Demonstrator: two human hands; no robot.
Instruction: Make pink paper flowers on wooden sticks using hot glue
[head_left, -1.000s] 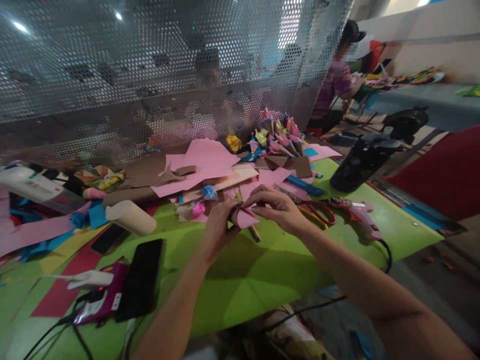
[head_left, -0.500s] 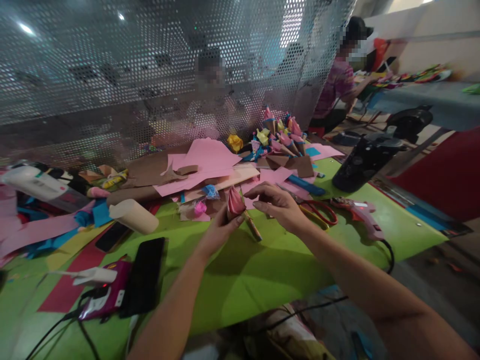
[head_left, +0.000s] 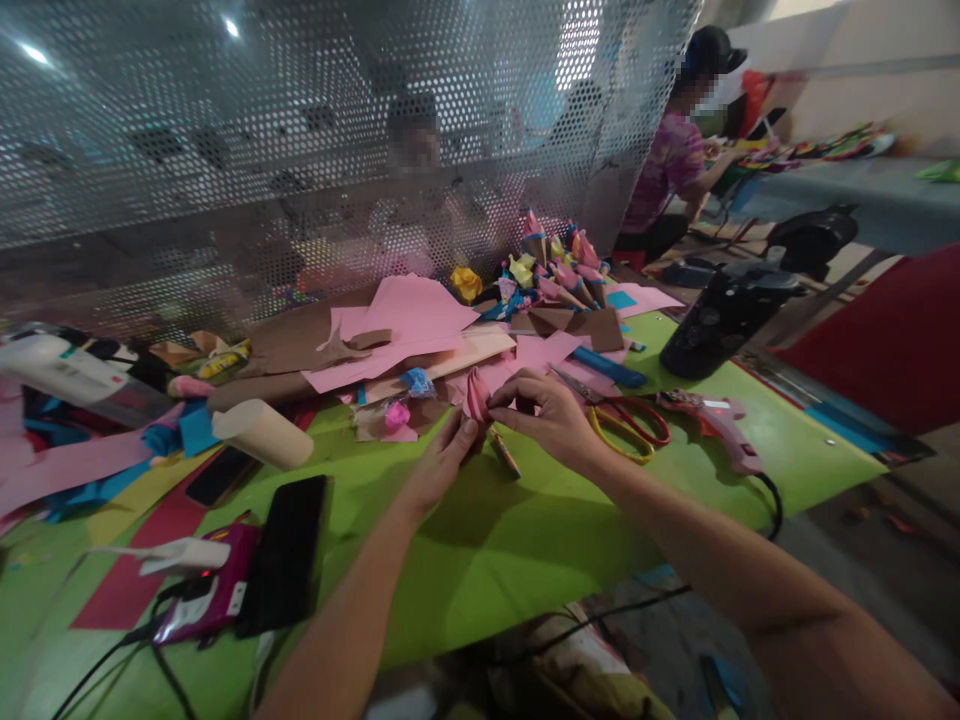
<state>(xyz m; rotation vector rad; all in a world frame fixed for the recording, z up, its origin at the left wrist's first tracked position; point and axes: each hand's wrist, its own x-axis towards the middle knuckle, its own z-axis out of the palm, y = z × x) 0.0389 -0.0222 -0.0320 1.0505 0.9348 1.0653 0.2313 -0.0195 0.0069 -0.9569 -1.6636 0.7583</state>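
Observation:
A pink twisted paper flower bud (head_left: pixel 475 395) points upward in the grip of my left hand (head_left: pixel 444 458), the thumb pressed against its lower part. My right hand (head_left: pixel 546 408) has thumb and index finger pinched together at the bud's right side, touching its edge. Just below the bud, a short thin stick-like piece (head_left: pixel 505 455) lies on the green table (head_left: pixel 450 580). Scissors with red and yellow handles (head_left: pixel 622 440) lie to the right of my right hand. Beyond both hands are sheets of pink paper (head_left: pixel 409 315).
A pink glue gun (head_left: pixel 724 430) and a dark tumbler (head_left: pixel 724 320) are at right. Finished paper flowers (head_left: pixel 562 265) pile up by the perforated metal panel (head_left: pixel 300 130). At left are a beige paper roll (head_left: pixel 262 435), a black phone (head_left: pixel 283 555) and a purple power bank (head_left: pixel 210 580). A person sits beyond.
The pink paper piece has been turned in my left hand, so the bud now stands tip up. My right hand drew slightly away, then came back to pinch at the bud's side.

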